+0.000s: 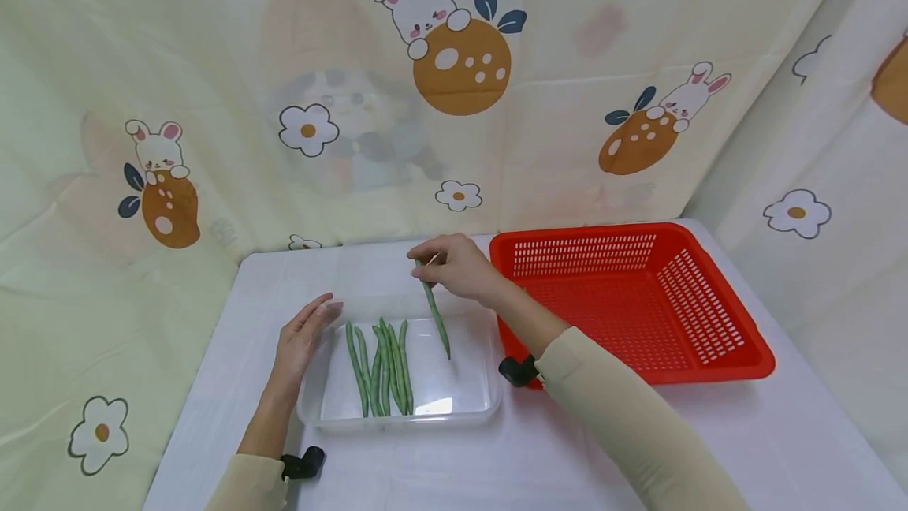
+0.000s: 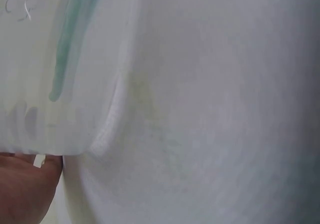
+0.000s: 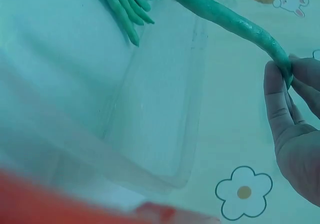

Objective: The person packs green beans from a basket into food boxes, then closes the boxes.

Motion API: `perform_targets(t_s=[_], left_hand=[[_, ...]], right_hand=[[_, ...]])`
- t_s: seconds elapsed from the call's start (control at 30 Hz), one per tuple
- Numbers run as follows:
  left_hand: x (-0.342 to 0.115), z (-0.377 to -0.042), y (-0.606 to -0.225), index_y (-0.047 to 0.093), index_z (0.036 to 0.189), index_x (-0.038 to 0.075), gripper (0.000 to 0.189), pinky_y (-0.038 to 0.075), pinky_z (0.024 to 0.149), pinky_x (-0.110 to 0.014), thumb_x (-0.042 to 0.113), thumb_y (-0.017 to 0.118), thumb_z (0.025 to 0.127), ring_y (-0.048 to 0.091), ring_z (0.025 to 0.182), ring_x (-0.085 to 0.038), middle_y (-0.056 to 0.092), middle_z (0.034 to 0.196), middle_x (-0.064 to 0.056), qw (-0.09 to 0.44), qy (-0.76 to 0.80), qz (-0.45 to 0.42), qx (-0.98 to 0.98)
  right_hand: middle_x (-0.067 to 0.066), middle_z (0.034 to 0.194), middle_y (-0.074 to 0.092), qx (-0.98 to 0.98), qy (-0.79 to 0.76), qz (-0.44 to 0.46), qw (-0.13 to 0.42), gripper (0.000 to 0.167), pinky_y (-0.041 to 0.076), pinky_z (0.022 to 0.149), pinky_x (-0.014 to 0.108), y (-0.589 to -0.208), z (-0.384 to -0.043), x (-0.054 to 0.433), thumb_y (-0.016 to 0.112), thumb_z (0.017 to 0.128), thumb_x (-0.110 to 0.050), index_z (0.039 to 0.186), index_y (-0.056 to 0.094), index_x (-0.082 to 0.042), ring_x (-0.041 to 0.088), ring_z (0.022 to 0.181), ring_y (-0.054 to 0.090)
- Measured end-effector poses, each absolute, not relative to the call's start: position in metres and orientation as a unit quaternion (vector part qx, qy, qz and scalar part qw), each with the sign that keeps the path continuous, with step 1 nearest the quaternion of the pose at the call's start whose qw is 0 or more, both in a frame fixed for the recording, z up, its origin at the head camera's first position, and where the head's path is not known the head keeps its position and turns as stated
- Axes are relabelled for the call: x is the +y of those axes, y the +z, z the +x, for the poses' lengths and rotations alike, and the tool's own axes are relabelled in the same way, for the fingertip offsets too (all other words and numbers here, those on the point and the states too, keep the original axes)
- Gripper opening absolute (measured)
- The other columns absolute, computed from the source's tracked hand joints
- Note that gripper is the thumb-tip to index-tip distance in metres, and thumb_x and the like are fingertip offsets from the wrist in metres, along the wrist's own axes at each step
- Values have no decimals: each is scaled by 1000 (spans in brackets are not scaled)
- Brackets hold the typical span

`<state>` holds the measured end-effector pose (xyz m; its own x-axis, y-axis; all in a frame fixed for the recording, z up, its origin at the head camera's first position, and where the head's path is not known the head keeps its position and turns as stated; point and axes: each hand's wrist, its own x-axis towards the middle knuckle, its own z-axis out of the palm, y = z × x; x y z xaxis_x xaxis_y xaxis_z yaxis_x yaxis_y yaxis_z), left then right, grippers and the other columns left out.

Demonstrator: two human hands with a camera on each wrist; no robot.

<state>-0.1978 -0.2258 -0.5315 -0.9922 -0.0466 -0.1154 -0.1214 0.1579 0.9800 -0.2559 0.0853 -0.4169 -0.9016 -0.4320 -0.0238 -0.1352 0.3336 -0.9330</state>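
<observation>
Between thumb and fingers, my right hand (image 1: pixel 459 268) pinches one green bean (image 1: pixel 438 320) near its upper end. The bean hangs at a slant over the right half of a clear plastic box (image 1: pixel 464 397). In the right wrist view the thumb and fingertips meet on the tip of this bean (image 3: pixel 235 24). Several more green beans (image 1: pixel 383 369) lie side by side in the left half of the box. My left hand (image 1: pixel 298 341) rests against the box's left side near the back corner, its fingers fairly straight. Only part of the left hand (image 2: pixel 25 189) shows in the left wrist view.
A red slotted plastic basket (image 1: pixel 738 365) stands just right of the clear box, beneath my right forearm. Both sit on a white-covered table (image 1: pixel 397 471). A printed curtain (image 1: pixel 553 140) hangs behind the table and along its sides.
</observation>
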Motion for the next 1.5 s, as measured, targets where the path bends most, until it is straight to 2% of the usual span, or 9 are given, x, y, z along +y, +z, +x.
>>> perform_targets(t_s=[0.23,0.8,1.0,1.27,1.5], left_hand=[[-226,-199,-531,52,154,20,49,23,130,-42,42,49,110,48,148,-21,57,153,-12,31,660,-55,749],[-228,-199,-532,52,153,20,52,25,129,-47,47,51,109,47,149,-22,59,152,-8,26,653,-65,755],[-228,-200,-533,52,153,19,53,24,129,-48,47,50,109,45,150,-23,59,151,-8,26,651,-65,755],[-227,-200,-531,54,152,20,49,25,129,-43,44,50,110,48,148,-20,59,150,-10,27,656,-66,752],[-227,-198,-531,52,154,21,51,23,129,-49,46,50,109,46,150,-23,57,153,-10,30,655,-69,752]], right_hand=[[11,106,70,805,-549,-177,137,30,60,78,30,-418,-253,75,73,97,-10,126,74,-9,20,81,74],[7,104,70,807,-543,-176,150,28,58,77,29,-433,-249,52,74,97,-11,125,75,-10,18,80,74],[7,105,70,810,-535,-180,156,28,60,78,35,-441,-246,47,73,98,-12,125,74,-11,19,81,73],[8,105,68,809,-535,-188,156,26,60,76,30,-452,-246,41,74,97,-9,122,74,-9,19,82,73],[7,103,68,813,-524,-196,161,26,61,76,33,-455,-246,30,75,95,-6,120,74,-8,17,82,70]])
